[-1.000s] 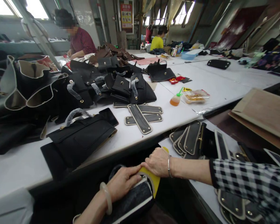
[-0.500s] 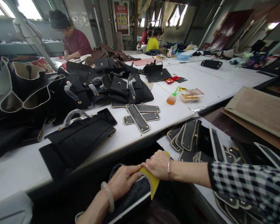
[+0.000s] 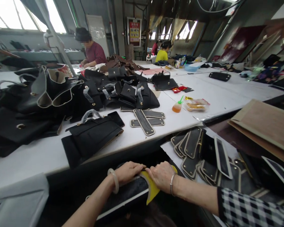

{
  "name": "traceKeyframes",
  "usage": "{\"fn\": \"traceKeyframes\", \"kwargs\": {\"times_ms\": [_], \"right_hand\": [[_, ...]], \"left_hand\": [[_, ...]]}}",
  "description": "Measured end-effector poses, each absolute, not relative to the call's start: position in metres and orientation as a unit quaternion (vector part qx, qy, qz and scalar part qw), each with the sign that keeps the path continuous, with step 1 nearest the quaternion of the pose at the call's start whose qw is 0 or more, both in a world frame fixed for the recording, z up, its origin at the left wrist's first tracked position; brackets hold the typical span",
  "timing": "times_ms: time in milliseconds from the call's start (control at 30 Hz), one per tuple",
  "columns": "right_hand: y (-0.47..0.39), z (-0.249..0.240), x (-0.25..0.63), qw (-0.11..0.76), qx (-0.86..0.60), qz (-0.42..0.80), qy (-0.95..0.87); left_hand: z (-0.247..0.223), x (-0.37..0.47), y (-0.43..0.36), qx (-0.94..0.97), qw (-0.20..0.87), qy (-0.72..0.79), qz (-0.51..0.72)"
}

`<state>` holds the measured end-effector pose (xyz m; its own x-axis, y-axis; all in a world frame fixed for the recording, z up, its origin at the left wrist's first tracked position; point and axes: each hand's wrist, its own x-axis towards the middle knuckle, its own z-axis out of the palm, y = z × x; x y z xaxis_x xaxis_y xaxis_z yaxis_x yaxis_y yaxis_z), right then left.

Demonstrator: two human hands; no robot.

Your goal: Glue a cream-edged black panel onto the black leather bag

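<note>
A black piece with a pale edge strip (image 3: 125,197) lies across my lap, below the table edge. Yellow material (image 3: 151,189) curves out at its right end. My right hand (image 3: 162,176) is closed on the yellow material, thumb toward the left. Over the top of the black piece rests my left hand (image 3: 129,172), its fingers pressed together and reaching to the yellow material's upper edge. The fingertips of both hands nearly meet there. What lies under the left fingers is partly hidden.
Black bags (image 3: 92,135) and dark straps with pale edges (image 3: 144,122) lie on the white table (image 3: 132,142). More straps (image 3: 192,143) are piled at right, near brown board (image 3: 262,126). A small bottle (image 3: 177,107) stands beyond. People work behind.
The view has shifted, so the table things appear further right and lower. My left hand's fingers are closer together over the black piece; my right hand still grips the yellow material.
</note>
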<state>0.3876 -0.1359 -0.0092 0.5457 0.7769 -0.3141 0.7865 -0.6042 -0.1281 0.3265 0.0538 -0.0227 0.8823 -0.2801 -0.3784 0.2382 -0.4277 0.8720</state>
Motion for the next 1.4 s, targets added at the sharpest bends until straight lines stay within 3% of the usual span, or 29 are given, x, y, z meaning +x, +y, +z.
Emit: {"fn": "traceKeyframes", "kwargs": {"times_ms": [300, 500, 667, 833, 1000, 1167, 1400], "right_hand": [[-0.167, -0.031, 0.406, -0.153, 0.889, -0.278, 0.329], [-0.141, -0.041, 0.413, -0.202, 0.874, -0.292, 0.332], [-0.130, -0.033, 0.412, -0.140, 0.847, -0.208, 0.468], [-0.119, -0.036, 0.433, -0.059, 0.766, -0.077, 0.636], [-0.074, -0.035, 0.426, -0.045, 0.725, -0.113, 0.678], [-0.015, -0.023, 0.396, -0.007, 0.678, -0.145, 0.721], [0.052, -0.023, 0.352, -0.006, 0.593, -0.119, 0.796]], "left_hand": [[-0.029, 0.327, 0.056, 0.801, 0.543, 0.038, -0.249], [-0.024, 0.331, 0.049, 0.817, 0.522, 0.050, -0.242], [-0.013, 0.307, 0.078, 0.809, 0.545, 0.122, -0.184], [-0.007, 0.216, 0.127, 0.737, 0.614, 0.281, -0.029], [-0.034, 0.143, 0.101, 0.620, 0.689, 0.371, 0.053], [-0.057, 0.133, 0.071, 0.457, 0.795, 0.369, 0.150], [-0.043, 0.133, 0.076, 0.520, 0.762, 0.354, 0.154]]}}
